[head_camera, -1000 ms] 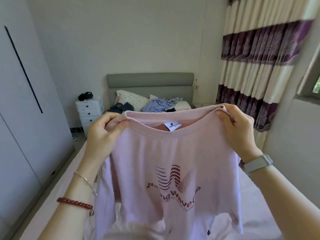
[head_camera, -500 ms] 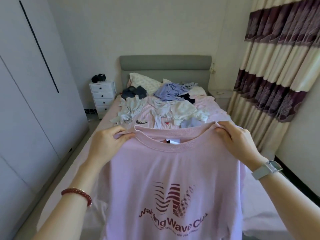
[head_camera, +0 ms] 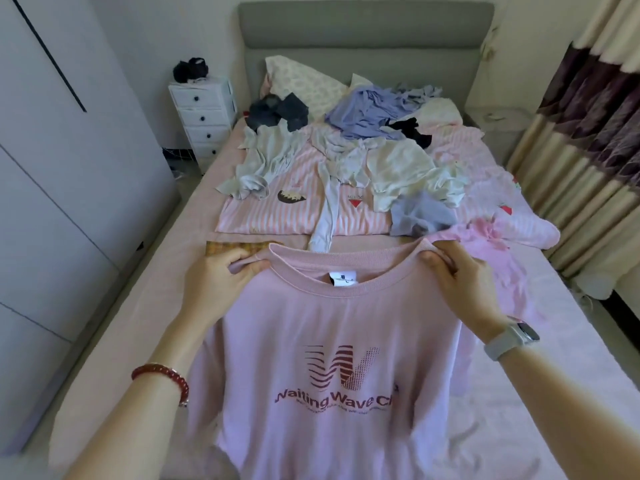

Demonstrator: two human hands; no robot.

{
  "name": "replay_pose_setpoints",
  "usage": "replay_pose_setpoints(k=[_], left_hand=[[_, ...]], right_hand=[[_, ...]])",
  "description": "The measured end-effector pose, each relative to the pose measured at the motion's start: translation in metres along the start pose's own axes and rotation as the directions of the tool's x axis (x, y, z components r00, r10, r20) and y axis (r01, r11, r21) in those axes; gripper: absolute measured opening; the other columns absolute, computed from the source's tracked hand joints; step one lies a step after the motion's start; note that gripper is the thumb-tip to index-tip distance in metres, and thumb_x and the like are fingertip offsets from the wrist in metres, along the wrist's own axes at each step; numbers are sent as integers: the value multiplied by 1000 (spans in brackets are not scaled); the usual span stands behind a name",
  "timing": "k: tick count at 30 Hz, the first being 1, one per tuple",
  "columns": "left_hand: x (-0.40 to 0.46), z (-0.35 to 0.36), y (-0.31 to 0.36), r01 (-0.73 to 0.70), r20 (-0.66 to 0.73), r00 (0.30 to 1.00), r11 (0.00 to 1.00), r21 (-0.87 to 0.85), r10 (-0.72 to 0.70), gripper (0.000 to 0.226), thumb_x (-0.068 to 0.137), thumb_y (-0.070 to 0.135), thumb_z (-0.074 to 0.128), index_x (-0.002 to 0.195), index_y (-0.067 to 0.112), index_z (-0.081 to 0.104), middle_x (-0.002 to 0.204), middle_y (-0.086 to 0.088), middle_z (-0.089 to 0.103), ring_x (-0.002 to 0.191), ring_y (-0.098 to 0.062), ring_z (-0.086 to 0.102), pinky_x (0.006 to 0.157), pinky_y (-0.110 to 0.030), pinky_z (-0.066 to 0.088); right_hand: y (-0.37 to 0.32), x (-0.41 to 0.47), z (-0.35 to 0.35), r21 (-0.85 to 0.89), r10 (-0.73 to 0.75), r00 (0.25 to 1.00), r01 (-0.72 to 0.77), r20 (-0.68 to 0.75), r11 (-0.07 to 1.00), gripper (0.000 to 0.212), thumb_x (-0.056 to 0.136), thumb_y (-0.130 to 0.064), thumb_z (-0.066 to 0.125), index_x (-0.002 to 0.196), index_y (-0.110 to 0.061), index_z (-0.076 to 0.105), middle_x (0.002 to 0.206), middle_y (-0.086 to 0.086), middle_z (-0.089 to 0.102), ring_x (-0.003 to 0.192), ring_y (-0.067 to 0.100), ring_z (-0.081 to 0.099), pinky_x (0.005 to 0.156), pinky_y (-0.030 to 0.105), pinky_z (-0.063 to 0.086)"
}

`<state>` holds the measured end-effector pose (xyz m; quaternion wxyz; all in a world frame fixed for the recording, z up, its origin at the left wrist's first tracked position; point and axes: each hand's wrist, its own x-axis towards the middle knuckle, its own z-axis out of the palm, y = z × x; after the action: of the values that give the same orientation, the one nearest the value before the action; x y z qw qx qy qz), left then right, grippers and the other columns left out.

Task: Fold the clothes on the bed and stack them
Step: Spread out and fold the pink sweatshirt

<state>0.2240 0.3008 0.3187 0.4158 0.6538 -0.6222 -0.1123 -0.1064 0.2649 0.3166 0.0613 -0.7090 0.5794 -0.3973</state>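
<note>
pink T-shirt [head_camera: 322, 341]: hem cut off by bottom edge | small print under its logo blurred

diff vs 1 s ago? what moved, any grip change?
The pink T-shirt has come down toward the bed, and the view tilted down, revealing the clothes pile. Unchanged: left hand and right hand still pinch the shoulders, print facing the camera.
</note>
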Motion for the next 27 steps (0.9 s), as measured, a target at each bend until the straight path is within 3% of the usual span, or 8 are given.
replay_pose_setpoints(k=[3, 5, 8, 10, 13, 16, 23, 27], left_hand=[[75, 61, -39, 17, -5, 1000, 980, 196, -16, 28, 79, 39, 69, 73, 12, 65, 71, 15, 65, 71, -3, 60, 62, -17, 41], [113, 107, -77, 41, 59, 996, 917, 396, -70, 34, 84, 44, 61, 98, 13, 65, 98, -1, 67, 94, -25, 60, 75, -34, 43], [127, 174, -123, 113, 198, 941, 805, 583, -276, 48, 88, 29, 56, 132, 14, 45, 130, -15, 47, 118, -35, 42, 93, -42, 33], [116, 212, -146, 66, 301, 904, 796, 602, -303, 52, 89, 26, 54, 138, 19, 38, 137, -10, 40, 124, -32, 36, 96, -41, 34], [95, 254, -174, -67, 466, 846, 815, 575, -260, 48, 91, 23, 49, 138, 23, 38, 142, 1, 39, 128, -25, 33, 101, -35, 32], [87, 281, -194, -114, 542, 799, 820, 561, -260, 44, 94, 22, 46, 138, 21, 40, 143, 2, 40, 131, -23, 31, 98, -35, 33], [111, 340, -225, -317, 716, 681, 819, 479, -155, 52, 92, 5, 42, 140, 21, 35, 149, 7, 29, 138, -17, 20, 96, -35, 38], [127, 373, -247, -391, 772, 626, 813, 432, -109, 60, 88, 4, 45, 143, 23, 29, 147, 8, 32, 131, -21, 26, 99, -33, 34]], right_hand=[[39, 68, 70, -40, 128, 987, -125, 100, 991, 33, 91, -36, 56, 107, -8, 63, 87, 18, 69, 86, 37, 63, 69, 37, 43], [71, 98, 125, -128, 216, 954, -192, 209, 973, 35, 93, -32, 54, 121, -12, 56, 106, 19, 66, 100, 36, 59, 75, 38, 41], [120, 107, 203, -220, 264, 853, -180, 451, 959, 57, 93, -24, 50, 145, -17, 27, 139, 15, 41, 125, 34, 41, 95, 44, 37], [144, 92, 241, -272, 266, 786, -130, 558, 954, 61, 94, -22, 47, 147, -20, 19, 147, 9, 30, 134, 32, 29, 104, 46, 32], [169, 64, 278, -291, 212, 710, -11, 671, 957, 56, 94, -17, 42, 146, -22, 23, 148, 2, 30, 135, 25, 29, 105, 39, 30], [188, 48, 309, -266, 176, 649, 42, 740, 963, 52, 95, -13, 37, 146, -21, 25, 150, 0, 29, 138, 20, 25, 108, 35, 23], [202, 54, 370, -176, 51, 612, 146, 790, 973, 54, 90, -1, 36, 142, -16, 33, 145, 0, 37, 135, 19, 29, 103, 37, 32], [206, 58, 403, -174, 43, 592, 165, 805, 971, 56, 91, -2, 38, 144, -17, 29, 148, -2, 32, 139, 16, 22, 106, 35, 25]])
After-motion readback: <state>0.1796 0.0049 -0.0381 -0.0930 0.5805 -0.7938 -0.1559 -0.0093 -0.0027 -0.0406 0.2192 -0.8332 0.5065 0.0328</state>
